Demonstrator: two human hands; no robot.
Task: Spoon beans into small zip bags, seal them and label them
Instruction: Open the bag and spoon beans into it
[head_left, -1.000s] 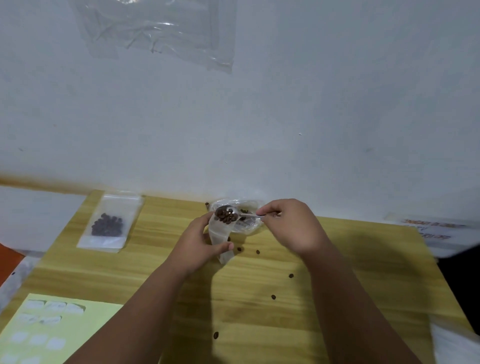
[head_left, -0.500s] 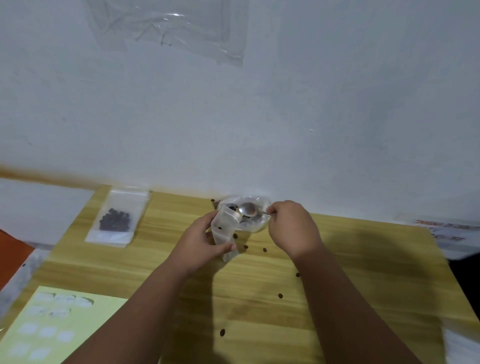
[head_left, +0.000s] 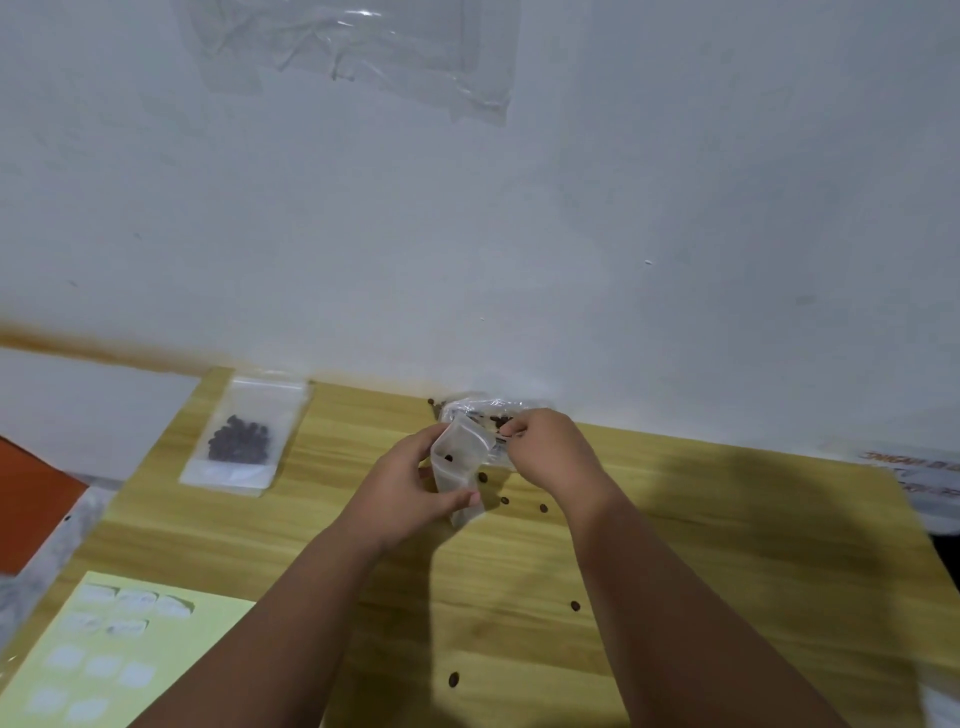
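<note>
a pale grey-white wall (head_left: 675, 182) fills the upper part of the view. a crinkled clear plastic sheet (head_left: 363, 47) is stuck flat to it near the top. a brownish stain (head_left: 104, 348) runs along the wall's foot at the left. below stands a light wooden table (head_left: 727, 545), pushed against the wall. left of the table lie a white panel (head_left: 78, 400), an orange-red surface (head_left: 31, 509) and a speckled grey strip (head_left: 57, 551). at the table's far right edge lies a printed sheet (head_left: 919, 478) with reddish lettering, too blurred to read.

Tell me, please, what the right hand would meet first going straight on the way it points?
Probably the clear bean bag by the wall; fingers of the right hand sit at its edge, depth unclear.
</note>
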